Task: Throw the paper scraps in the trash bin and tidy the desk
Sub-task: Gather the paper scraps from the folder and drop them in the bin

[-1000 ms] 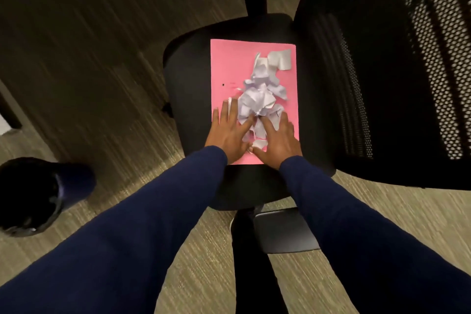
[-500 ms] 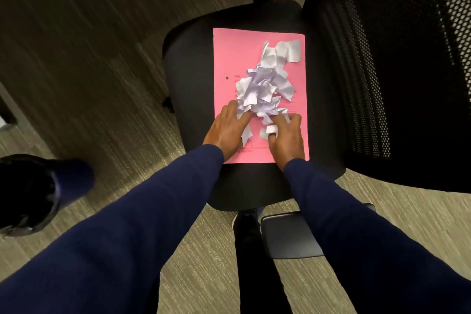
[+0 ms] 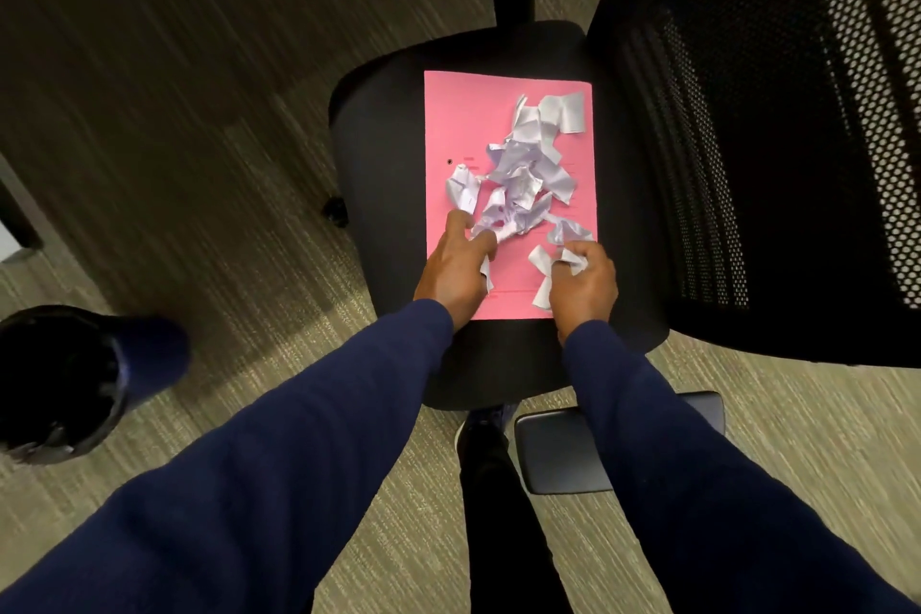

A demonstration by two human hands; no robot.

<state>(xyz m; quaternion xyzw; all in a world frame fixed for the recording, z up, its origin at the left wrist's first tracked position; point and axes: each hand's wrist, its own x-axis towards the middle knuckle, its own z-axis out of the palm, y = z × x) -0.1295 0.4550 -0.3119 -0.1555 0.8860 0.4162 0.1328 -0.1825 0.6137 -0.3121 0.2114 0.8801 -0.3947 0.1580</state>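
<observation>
From my console I saw the paper scraps (image 3: 523,185) heaped on a pink sheet (image 3: 458,115) that lay on the black chair seat (image 3: 379,140). The heap's long axis ran from about 7 o'clock up to 1 o'clock, its near end right at the fingers. The left hand (image 3: 456,267) pinched crumpled pieces at the heap's lower left. The right hand (image 3: 585,284) was curled round a few loose bits at the lower right. Most scraps lay beyond both, toward 12 o'clock. The trash bin (image 3: 55,384) stood at roughly 8 o'clock from the hands, well apart, so I judged the left hand the nearer one for the carry.
</observation>
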